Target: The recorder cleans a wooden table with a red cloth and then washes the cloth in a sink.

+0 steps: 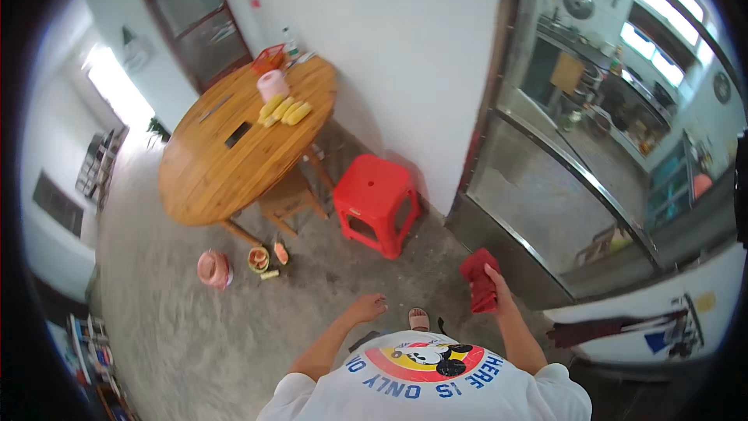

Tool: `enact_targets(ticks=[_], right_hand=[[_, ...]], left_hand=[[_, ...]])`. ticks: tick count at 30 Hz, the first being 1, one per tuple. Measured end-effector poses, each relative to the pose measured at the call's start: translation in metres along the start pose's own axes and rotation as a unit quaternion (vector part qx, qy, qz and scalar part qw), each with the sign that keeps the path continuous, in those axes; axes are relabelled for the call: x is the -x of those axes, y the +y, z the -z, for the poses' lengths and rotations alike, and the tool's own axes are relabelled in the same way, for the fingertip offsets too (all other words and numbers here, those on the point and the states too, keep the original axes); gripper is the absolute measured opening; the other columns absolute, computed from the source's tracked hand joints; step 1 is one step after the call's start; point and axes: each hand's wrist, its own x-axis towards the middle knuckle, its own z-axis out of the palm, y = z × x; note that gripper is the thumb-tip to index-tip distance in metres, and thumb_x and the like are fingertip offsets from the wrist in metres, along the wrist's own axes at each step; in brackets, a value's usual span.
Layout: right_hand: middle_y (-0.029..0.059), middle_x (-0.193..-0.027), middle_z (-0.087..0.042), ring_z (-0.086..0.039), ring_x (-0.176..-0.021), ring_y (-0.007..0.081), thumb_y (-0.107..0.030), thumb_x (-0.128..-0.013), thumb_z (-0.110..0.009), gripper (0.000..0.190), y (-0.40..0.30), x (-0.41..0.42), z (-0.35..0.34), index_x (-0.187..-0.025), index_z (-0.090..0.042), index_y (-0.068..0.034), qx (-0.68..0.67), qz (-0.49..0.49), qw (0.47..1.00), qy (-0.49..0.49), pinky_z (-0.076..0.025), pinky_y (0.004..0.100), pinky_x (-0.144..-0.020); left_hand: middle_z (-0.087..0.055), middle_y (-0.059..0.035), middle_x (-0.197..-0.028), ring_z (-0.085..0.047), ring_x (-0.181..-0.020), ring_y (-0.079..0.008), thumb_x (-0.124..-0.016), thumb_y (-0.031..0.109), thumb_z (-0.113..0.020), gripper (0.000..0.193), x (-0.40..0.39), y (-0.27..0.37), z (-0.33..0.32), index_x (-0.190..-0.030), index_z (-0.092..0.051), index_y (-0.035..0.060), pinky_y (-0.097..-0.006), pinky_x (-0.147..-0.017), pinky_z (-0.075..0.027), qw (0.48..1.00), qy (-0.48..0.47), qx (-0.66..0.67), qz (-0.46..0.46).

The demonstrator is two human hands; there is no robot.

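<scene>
My right hand [497, 285] grips a folded red cloth [481, 280] in front of the glazed metal-framed door. My left hand [368, 307] hangs over the concrete floor with its fingers loosely curled, and nothing shows in it. Ahead of me stands a red plastic stool [374, 184]. Left of the stool is a round wooden table [204, 175], bearing peeled corn cobs [284, 111], a pink roll [272, 85], a dark phone [238, 135], a knife [215, 108] and a red plastic basket [269, 59].
A pink bin [214, 269], a melon-like rind holding pieces [258, 259] and another piece [281, 253] lie on the floor by the table. A wooden stool [289, 196] is partly under the table. The metal-framed glass door [555, 199] stands at the right, with a kitchen beyond.
</scene>
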Motion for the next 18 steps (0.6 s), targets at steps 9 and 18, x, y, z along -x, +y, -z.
enact_targets(ticks=[9, 18], right_hand=[[0.0079, -0.091, -0.064, -0.063, -0.073, 0.021, -0.041, -0.083, -0.07, 0.046, 0.072, 0.15, 0.069, -0.112, -0.057, -0.009, -0.103, 0.101, 0.974, 0.174, -0.053, 0.0341, -0.064], [0.0119, -0.089, -0.066, -0.065, -0.071, 0.0231, -0.045, -0.081, -0.071, 0.052, 0.13, 0.297, 0.113, -0.11, -0.058, -0.004, -0.112, 0.182, 0.918, 0.334, -0.055, 0.035, -0.061]], left_hand=[[-0.07, -0.0162, -0.1, -0.069, -0.091, -0.0269, -0.085, 0.028, -0.067, 0.045, -0.046, 0.033, -0.062, -0.12, -0.061, 0.0011, -0.0349, -0.083, -0.053, 0.984, -0.062, -0.017, -0.167], [-0.068, -0.0161, -0.111, -0.067, -0.098, -0.0283, -0.087, 0.028, -0.064, 0.046, -0.028, 0.19, -0.149, -0.125, -0.058, 0.0038, -0.0379, -0.087, -0.052, 0.926, -0.221, -0.022, -0.305]])
